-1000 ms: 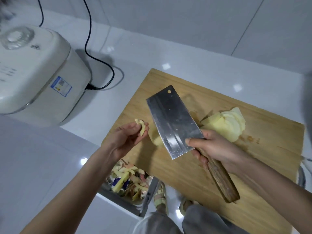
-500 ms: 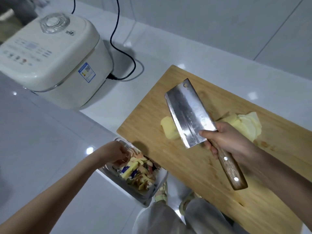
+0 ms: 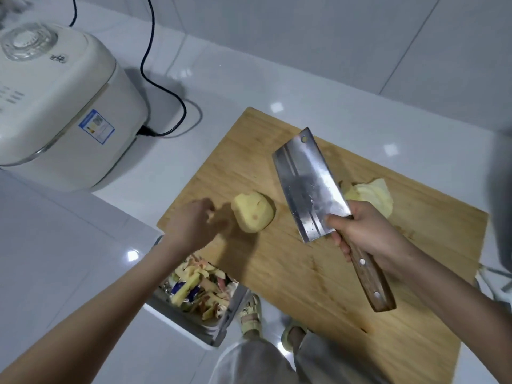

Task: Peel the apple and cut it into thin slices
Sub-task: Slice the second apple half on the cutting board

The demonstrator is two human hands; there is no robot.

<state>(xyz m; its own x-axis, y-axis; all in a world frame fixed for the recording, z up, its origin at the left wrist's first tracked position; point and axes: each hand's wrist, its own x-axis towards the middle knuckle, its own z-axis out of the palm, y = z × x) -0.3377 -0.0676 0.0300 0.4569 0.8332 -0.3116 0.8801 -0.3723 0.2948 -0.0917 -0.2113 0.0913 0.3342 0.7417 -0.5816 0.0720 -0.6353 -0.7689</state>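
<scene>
A peeled yellow apple piece [image 3: 253, 212] lies on the wooden cutting board [image 3: 318, 278], near its left end. My left hand [image 3: 194, 225] hovers just left of the piece, blurred, fingers loose, holding nothing I can see. My right hand [image 3: 368, 234] grips the wooden handle of a steel cleaver [image 3: 307, 181], whose blade is raised above the board and points away from me. Behind the blade, at the board's far side, lies a pile of thin apple slices [image 3: 371, 198], partly hidden by the cleaver and my hand.
A bin [image 3: 221, 325] with apple peels and scraps stands below the counter edge, under my left forearm. A white rice cooker [image 3: 55, 106] with a black cord [image 3: 155, 79] stands at the left on the white counter. My feet in sandals show below.
My left hand carried a scrap of apple down to the bin, let it go, and has come back up beside the apple piece. The cleaver stays raised in my right hand.
</scene>
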